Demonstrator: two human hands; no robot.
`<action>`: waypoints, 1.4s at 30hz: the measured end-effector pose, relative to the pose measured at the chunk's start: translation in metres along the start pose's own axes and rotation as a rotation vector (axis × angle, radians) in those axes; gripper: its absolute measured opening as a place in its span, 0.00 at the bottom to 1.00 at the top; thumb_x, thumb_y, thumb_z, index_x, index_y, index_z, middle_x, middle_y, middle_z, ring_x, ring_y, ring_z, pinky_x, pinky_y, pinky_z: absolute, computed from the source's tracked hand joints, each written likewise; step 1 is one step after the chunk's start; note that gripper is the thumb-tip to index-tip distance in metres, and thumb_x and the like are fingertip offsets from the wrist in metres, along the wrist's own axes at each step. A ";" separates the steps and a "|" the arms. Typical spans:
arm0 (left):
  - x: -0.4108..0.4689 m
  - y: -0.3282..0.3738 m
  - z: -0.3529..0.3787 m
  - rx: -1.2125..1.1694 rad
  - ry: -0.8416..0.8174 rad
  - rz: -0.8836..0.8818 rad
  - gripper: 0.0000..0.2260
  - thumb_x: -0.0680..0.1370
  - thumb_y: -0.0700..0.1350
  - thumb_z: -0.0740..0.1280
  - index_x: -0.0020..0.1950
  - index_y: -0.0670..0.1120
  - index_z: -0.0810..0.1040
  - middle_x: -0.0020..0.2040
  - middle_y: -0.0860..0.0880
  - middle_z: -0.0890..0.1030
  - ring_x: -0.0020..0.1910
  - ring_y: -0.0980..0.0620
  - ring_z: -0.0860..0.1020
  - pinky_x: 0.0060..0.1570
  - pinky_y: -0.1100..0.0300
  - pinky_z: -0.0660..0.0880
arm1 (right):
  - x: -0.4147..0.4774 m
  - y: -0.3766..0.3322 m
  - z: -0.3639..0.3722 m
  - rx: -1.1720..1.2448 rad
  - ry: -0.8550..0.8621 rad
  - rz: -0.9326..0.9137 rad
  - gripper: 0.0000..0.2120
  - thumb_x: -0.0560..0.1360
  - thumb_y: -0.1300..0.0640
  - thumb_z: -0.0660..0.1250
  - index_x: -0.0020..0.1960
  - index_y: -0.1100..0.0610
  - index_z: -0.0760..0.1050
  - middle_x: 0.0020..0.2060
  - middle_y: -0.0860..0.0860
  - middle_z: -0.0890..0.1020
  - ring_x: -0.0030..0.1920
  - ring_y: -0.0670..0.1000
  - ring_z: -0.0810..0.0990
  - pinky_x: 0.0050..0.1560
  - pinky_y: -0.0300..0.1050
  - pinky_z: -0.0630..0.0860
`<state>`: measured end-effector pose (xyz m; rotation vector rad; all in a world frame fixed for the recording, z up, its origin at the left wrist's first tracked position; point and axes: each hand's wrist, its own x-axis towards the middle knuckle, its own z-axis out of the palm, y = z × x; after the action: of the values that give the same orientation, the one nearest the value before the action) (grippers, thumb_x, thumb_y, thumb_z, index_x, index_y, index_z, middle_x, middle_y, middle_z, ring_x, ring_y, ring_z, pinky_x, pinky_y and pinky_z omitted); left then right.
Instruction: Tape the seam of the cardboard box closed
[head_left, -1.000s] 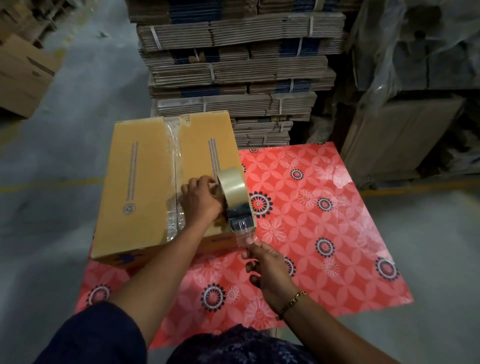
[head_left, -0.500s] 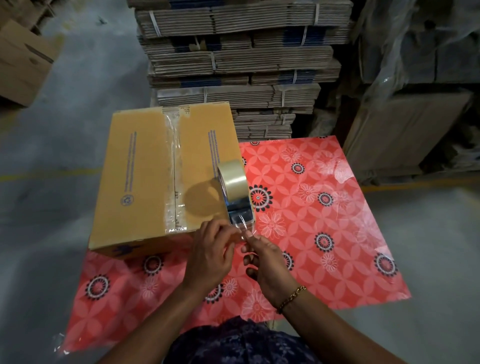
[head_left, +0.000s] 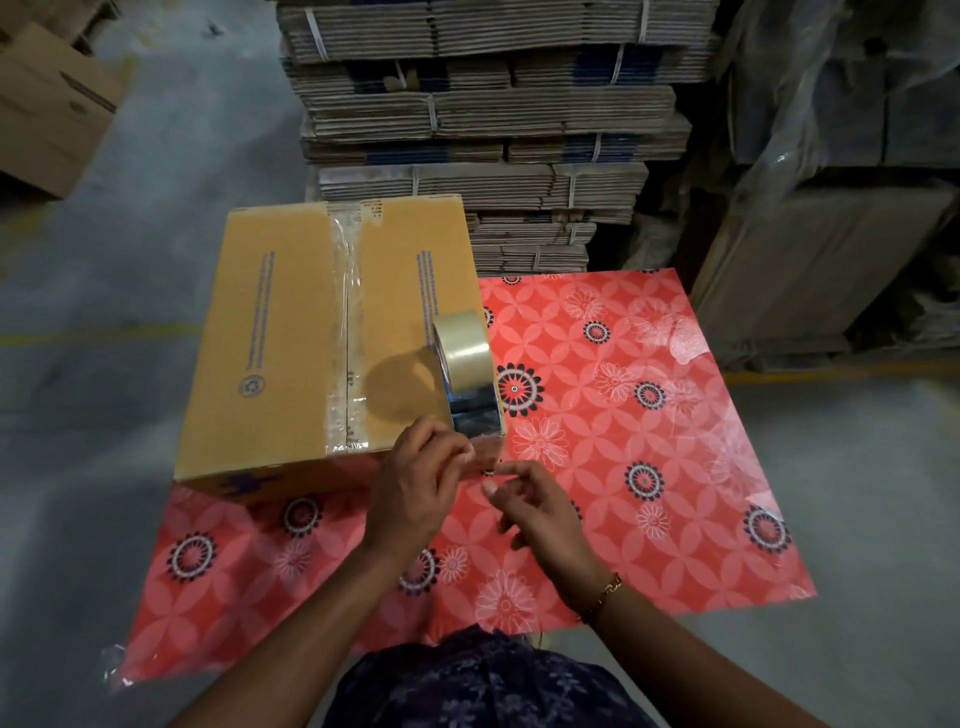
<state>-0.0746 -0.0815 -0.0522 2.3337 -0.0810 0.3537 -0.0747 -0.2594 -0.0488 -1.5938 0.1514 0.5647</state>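
A brown cardboard box (head_left: 275, 332) sits on the left part of the table. Clear tape (head_left: 345, 332) runs along its top seam from the far edge to the near edge. A roll of clear tape (head_left: 462, 353) stands on edge at the box's near right corner, with a loose clear strip hanging from it over the box edge. My left hand (head_left: 415, 483) pinches that strip just below the roll. My right hand (head_left: 535, 509) meets it from the right, thumb and forefinger closed on the strip's end.
The table wears a red flowered cloth (head_left: 649, 415). Bundled flat cartons (head_left: 478, 119) are stacked high just behind the table. More cardboard under plastic wrap (head_left: 831, 156) stands at the right, and an assembled box (head_left: 47, 109) at the far left on the grey floor.
My left hand left the roll on top of the box and came down to the strip at the near edge. My right hand stayed at the tape end. The roll stands free.
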 end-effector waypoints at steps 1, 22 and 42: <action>-0.001 0.000 -0.001 -0.019 -0.003 -0.012 0.01 0.79 0.40 0.70 0.49 0.46 0.81 0.49 0.51 0.76 0.48 0.52 0.78 0.45 0.52 0.77 | 0.003 0.005 -0.008 -0.135 0.084 -0.125 0.14 0.74 0.48 0.73 0.57 0.48 0.75 0.43 0.49 0.82 0.35 0.48 0.79 0.34 0.45 0.76; -0.001 -0.002 0.001 -0.121 -0.014 -0.151 0.02 0.77 0.43 0.72 0.48 0.48 0.81 0.49 0.54 0.78 0.47 0.57 0.80 0.44 0.60 0.78 | 0.058 -0.026 -0.042 -0.816 -0.071 -0.739 0.05 0.76 0.57 0.71 0.52 0.53 0.79 0.50 0.47 0.77 0.39 0.47 0.80 0.36 0.53 0.77; 0.005 -0.003 0.008 -0.572 -0.094 -0.585 0.03 0.75 0.45 0.75 0.45 0.50 0.83 0.38 0.48 0.86 0.39 0.50 0.85 0.37 0.54 0.80 | 0.065 -0.044 -0.049 -0.524 -0.228 -0.360 0.04 0.77 0.59 0.71 0.47 0.60 0.80 0.39 0.50 0.83 0.34 0.43 0.79 0.34 0.36 0.74</action>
<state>-0.0674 -0.0846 -0.0583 1.7039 0.3990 -0.0720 0.0129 -0.2863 -0.0377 -1.9849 -0.4829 0.5211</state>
